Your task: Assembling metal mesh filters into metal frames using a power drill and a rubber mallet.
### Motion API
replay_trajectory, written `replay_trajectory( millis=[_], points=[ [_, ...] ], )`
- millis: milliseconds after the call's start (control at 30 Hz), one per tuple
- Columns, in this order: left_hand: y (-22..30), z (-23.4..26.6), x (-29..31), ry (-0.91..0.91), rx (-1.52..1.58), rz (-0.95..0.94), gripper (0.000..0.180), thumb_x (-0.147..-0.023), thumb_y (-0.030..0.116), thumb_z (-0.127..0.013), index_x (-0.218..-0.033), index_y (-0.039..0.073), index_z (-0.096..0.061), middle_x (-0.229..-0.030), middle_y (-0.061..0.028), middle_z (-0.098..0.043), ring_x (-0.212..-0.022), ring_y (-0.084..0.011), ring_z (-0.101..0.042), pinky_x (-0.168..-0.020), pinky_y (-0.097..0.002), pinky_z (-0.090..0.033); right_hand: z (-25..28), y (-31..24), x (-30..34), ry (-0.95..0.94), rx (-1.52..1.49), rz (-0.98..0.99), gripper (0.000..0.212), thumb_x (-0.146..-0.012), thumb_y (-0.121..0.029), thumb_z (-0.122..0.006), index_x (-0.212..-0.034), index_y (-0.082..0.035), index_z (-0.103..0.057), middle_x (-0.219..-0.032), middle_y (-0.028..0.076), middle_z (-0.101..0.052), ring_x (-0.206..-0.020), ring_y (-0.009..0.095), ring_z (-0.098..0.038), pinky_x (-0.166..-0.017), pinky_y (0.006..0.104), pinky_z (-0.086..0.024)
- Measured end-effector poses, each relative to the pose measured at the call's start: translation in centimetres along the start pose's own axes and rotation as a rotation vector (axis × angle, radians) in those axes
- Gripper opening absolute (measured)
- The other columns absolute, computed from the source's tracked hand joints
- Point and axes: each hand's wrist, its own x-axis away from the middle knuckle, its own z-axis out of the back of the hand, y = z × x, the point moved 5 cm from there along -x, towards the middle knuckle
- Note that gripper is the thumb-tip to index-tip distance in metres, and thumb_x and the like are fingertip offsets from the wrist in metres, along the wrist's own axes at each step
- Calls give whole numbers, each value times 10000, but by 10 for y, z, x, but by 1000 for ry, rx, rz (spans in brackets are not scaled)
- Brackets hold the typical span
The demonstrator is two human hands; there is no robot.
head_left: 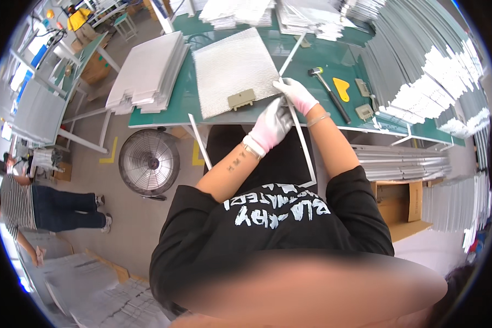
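Both my hands wear white gloves with pink palms or cuffs and meet at the table's front edge. My right hand (297, 95) has its fingers closed around a thin white frame strip (306, 143), near where pieces of it join. My left hand (272, 126) is just below, fingers bent and pinched at the same joint; the exact grip is partly hidden. The frame runs down over my lap, with another side (200, 141) left of my knees. Beside my hands lies a silvery mesh panel (235, 60), with an olive-grey plastic block (241, 99) on its near edge.
Right on the green table (325, 52) lie a hammer (331, 94), a yellow scraper (341, 89) and small grey blocks (364, 112). White panels (150, 68) are stacked left, and metal strips (421, 71) far right. A floor fan (149, 160) and another person (49, 208) are left.
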Motion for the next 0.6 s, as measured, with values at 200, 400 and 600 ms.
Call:
replay_trajectory(
  millis=[200,400,600],
  points=[
    [156,69,89,603,-1279,-733,330,-1003,171,-482,-1236,-53,-543,-1194,-224,-597,-1117,-327,-587,-983,-372,-457,15,31,-9,-200,-418,-135,90,-943,-135,-587,-969,-76,-524,-762,-31,-476,-538,66,-442,-556,270,-469],
    [184,140,87,358,-464,-324,379,-963,97,-542,-1308,-49,-484,-1260,-215,-565,-1154,-295,-578,-1000,-361,-458,-4,26,-7,-222,-482,-71,65,-951,-92,-542,-1007,-100,-509,-765,-30,-461,-584,76,-455,-637,303,-493],
    [190,107,103,165,-218,-83,488,-916,7,-590,-1376,-30,-434,-1232,-118,-602,-1033,-189,-634,-924,-321,-531,4,-2,19,-210,-425,6,153,-961,-139,-539,-1102,-81,-521,-830,-23,-481,-632,82,-472,-679,323,-519]
  ],
)
